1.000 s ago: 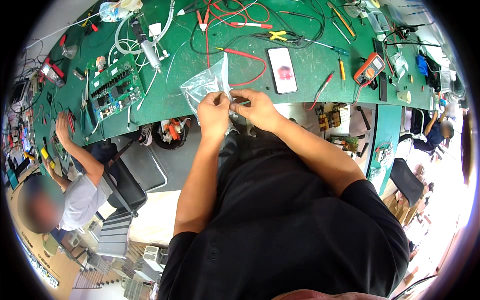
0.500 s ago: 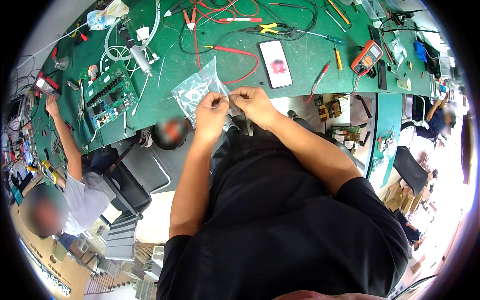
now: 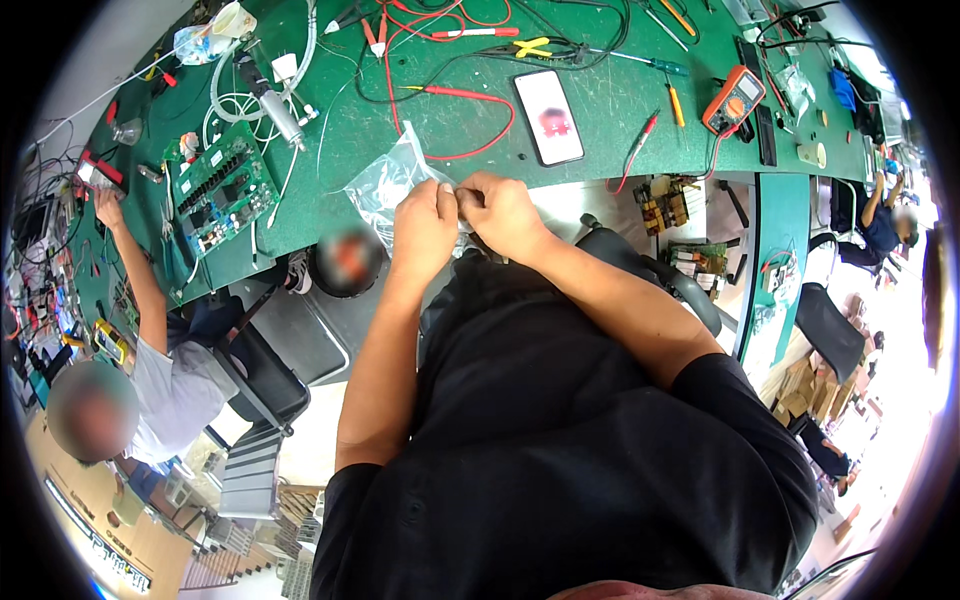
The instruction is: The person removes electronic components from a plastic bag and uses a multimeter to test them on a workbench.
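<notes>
A clear plastic bag (image 3: 385,182) hangs over the near edge of the green workbench (image 3: 330,215). My left hand (image 3: 424,222) and my right hand (image 3: 502,212) meet at the bag's edge, thumbs and fingers pinched close together. Both hands are closed on the bag, and their curled fingers hide the stretch of plastic between them. Whatever the bag holds, if anything, I cannot make out. A phone (image 3: 549,118) with a lit screen lies just beyond my right hand. Left of the bag rests a green circuit board (image 3: 222,190) crowded with parts.
Red and black test leads (image 3: 470,92) trail across the bench, near yellow-handled pliers (image 3: 532,46). An orange multimeter (image 3: 735,100) lies at the right, with screwdrivers (image 3: 676,104) beside it. A soldering tool (image 3: 270,103) is at the back left. At far left a co-worker's arm (image 3: 140,270) reaches over the bench.
My hands have drawn slightly closer together on the bag, their fingers more tightly curled. The bag's upper corner has tipped left and lower. My view has shifted a little.
</notes>
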A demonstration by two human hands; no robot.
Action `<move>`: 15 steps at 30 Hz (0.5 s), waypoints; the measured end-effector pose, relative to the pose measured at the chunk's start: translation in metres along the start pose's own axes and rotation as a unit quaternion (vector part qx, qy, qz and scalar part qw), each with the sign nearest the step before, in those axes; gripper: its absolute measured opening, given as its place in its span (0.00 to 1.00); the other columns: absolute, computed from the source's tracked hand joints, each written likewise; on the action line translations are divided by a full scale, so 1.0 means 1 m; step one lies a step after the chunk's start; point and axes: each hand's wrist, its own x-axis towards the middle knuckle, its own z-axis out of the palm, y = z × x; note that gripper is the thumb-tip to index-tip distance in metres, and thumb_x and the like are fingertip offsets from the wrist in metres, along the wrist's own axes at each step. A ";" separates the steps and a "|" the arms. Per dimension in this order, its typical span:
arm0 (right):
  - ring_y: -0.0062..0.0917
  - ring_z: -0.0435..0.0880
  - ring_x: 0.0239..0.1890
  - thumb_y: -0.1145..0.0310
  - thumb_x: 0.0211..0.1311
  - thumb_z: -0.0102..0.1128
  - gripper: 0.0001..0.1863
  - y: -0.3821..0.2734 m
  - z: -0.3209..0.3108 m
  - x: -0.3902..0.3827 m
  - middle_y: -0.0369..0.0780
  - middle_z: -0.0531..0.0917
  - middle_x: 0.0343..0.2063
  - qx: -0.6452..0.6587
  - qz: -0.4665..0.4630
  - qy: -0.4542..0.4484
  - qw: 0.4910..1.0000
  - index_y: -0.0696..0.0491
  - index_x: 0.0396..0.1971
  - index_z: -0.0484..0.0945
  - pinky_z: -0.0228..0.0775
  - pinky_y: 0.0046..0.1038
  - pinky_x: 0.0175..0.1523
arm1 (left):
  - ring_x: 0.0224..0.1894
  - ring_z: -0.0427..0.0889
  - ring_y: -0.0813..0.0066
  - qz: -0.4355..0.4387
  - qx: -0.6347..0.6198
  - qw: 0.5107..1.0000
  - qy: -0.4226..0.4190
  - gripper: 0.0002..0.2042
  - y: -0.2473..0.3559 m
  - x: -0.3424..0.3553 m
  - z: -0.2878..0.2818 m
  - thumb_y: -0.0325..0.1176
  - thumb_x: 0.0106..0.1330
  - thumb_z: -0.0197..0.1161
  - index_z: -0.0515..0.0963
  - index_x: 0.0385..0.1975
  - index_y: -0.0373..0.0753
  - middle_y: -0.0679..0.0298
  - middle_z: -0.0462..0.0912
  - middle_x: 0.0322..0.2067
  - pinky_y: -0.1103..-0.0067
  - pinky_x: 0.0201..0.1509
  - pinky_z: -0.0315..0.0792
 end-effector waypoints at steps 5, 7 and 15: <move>0.33 0.85 0.26 0.69 0.56 0.54 0.11 -0.009 -0.001 0.003 0.48 0.83 0.22 0.098 0.116 -0.037 0.988 0.62 0.29 0.80 0.76 0.32 0.35 | 0.23 0.73 0.48 -0.013 0.012 0.999 0.033 0.14 0.008 -0.002 -0.006 0.32 0.66 0.53 0.70 0.21 0.28 0.44 0.74 0.20 0.62 0.30 0.68; 0.31 0.85 0.25 0.69 0.57 0.54 0.11 -0.018 -0.006 0.002 0.46 0.83 0.22 0.096 0.121 -0.049 0.987 0.62 0.30 0.80 0.76 0.31 0.34 | 0.23 0.74 0.49 -0.038 0.001 0.999 0.024 0.14 0.013 -0.003 -0.010 0.32 0.65 0.54 0.70 0.20 0.28 0.45 0.74 0.20 0.62 0.31 0.68; 0.25 0.81 0.22 0.69 0.59 0.55 0.10 -0.027 -0.036 0.002 0.42 0.82 0.22 0.075 0.041 -0.216 0.973 0.60 0.34 0.79 0.74 0.28 0.33 | 0.21 0.67 0.75 -0.003 -0.045 0.993 -0.110 0.16 0.016 -0.011 -0.037 0.34 0.69 0.51 0.69 0.22 0.29 0.58 0.69 0.16 0.72 0.27 0.64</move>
